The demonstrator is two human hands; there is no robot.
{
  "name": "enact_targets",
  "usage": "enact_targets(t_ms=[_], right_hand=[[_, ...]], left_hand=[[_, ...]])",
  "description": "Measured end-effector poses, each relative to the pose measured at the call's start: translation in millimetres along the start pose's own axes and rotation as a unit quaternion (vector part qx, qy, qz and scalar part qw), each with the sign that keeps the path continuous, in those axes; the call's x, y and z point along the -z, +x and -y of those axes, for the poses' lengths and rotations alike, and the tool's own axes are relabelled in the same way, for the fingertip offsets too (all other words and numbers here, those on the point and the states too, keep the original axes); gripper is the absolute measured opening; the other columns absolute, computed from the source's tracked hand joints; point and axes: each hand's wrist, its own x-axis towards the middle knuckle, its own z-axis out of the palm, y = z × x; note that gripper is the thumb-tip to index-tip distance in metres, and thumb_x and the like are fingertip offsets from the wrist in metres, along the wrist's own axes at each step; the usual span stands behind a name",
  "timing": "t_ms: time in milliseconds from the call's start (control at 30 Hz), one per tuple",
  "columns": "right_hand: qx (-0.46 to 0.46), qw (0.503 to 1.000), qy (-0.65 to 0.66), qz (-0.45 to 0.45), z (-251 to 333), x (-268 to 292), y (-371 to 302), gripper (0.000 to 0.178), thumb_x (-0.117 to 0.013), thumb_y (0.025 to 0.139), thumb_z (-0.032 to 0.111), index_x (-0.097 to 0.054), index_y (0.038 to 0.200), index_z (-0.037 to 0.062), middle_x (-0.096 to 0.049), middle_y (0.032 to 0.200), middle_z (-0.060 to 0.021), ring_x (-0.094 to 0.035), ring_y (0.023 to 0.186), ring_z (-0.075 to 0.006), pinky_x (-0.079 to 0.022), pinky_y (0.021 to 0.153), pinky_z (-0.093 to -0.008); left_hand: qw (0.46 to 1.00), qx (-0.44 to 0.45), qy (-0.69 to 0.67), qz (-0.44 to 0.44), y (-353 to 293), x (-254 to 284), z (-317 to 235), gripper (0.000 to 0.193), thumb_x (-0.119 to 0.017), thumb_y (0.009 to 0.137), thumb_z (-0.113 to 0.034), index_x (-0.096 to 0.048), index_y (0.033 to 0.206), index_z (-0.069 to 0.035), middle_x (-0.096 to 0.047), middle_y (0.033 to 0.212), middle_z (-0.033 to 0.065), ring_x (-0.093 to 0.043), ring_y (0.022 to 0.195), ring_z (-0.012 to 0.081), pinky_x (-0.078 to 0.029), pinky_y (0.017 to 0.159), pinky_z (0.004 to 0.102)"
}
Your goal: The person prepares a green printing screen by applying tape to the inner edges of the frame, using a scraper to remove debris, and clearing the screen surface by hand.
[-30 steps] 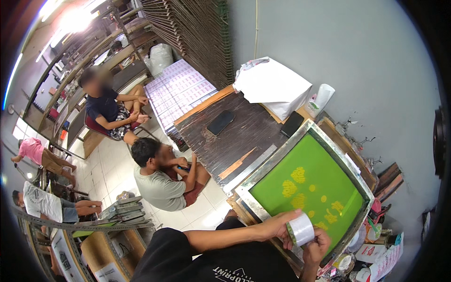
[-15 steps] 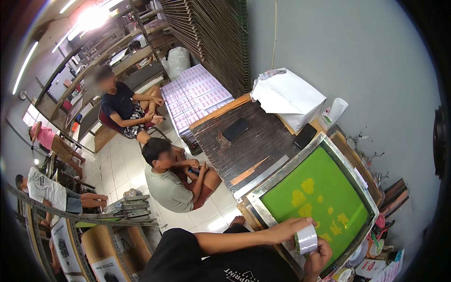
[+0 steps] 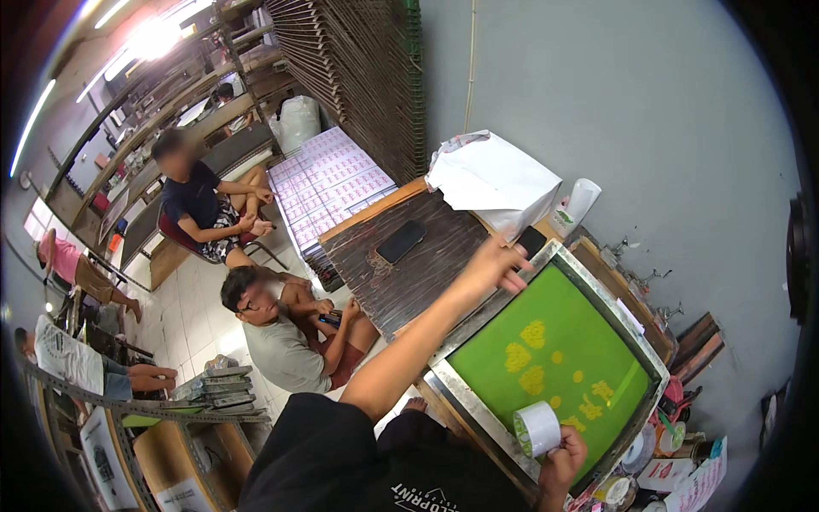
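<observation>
My left hand [image 3: 493, 266] is stretched out over the upper left edge of a framed green printing screen [image 3: 488, 348], its fingers apart and slightly blurred. Nothing shows in it. A dark phone [image 3: 532, 242] lies just beyond its fingertips on the table. My right hand [image 3: 565, 459] is closed on the side of a roll of shiny pale tape [image 3: 541, 421], held above the near part of the screen. Yellow patterns [image 3: 531, 380] mark the green mesh.
On the dark wooden table [image 3: 358, 273] lie another phone [image 3: 401, 242] and white wrapped paper [image 3: 495, 175]. A white cup [image 3: 578, 205] stands beside it. Jars and tubs [image 3: 636, 452] crowd the right side. A seated person [image 3: 286, 350] is close at left, with printed sheets [image 3: 328, 183] behind.
My left hand has let go of the tape roll and swung up and away toward the table's phone. The right hand keeps the roll. The whole view has shifted a little.
</observation>
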Motion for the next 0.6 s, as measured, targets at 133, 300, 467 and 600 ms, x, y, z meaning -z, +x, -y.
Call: enact_targets(t_ms=[133,300,467,600], right_hand=[[0.016,0.997,0.077,-0.026,-3.7,8.7,-2.1,0.03,-0.048,0.068,0.008,-0.059,0.092,-0.0072,-0.065,0.088,-0.0118,-0.059,0.079,-0.0159,-0.047,0.077,-0.0279],[0.047,0.997,0.051,-0.039,12.8,0.3,2.6,0.03,-0.051,0.069,0.013,-0.06,0.088,-0.0077,-0.065,0.088,-0.0153,-0.059,0.081,-0.0183,-0.046,0.08,-0.0286],[-0.005,0.998,-0.063,-0.028,16.8,12.1,2.3,0.034,-0.052,0.07,0.018,-0.062,0.087,-0.0096,-0.062,0.081,-0.0102,-0.054,0.077,-0.0153,-0.04,0.073,-0.0265],[0.025,0.999,-0.031,-0.037,2.0,9.5,4.9,0.03,-0.051,0.07,0.02,-0.059,0.08,-0.007,-0.057,0.076,-0.0087,-0.05,0.073,-0.0156,-0.038,0.07,-0.0283]], left_hand=[[0.935,0.036,0.149,0.319,-78.9,-80.1,20.4,0.079,-0.059,0.101,-0.05,-0.033,0.157,-0.001,-0.061,0.129,0.0146,-0.067,0.104,0.0234,-0.051,0.096,0.0358],[0.923,0.081,0.112,0.358,-140.4,-115.4,64.4,0.076,-0.055,0.102,-0.056,-0.036,0.155,-0.003,-0.054,0.14,0.0182,-0.054,0.127,0.0281,-0.042,0.107,0.0364],[0.932,0.083,0.192,0.295,-164.9,-122.2,45.4,0.067,-0.047,0.108,-0.05,-0.037,0.153,-0.001,-0.051,0.139,0.0226,-0.051,0.13,0.0322,-0.04,0.11,0.0388],[0.945,0.084,0.146,0.281,-172.0,-122.3,58.2,0.062,-0.044,0.109,-0.046,-0.038,0.152,-0.001,-0.054,0.133,0.0216,-0.05,0.132,0.0324,-0.039,0.111,0.04]])
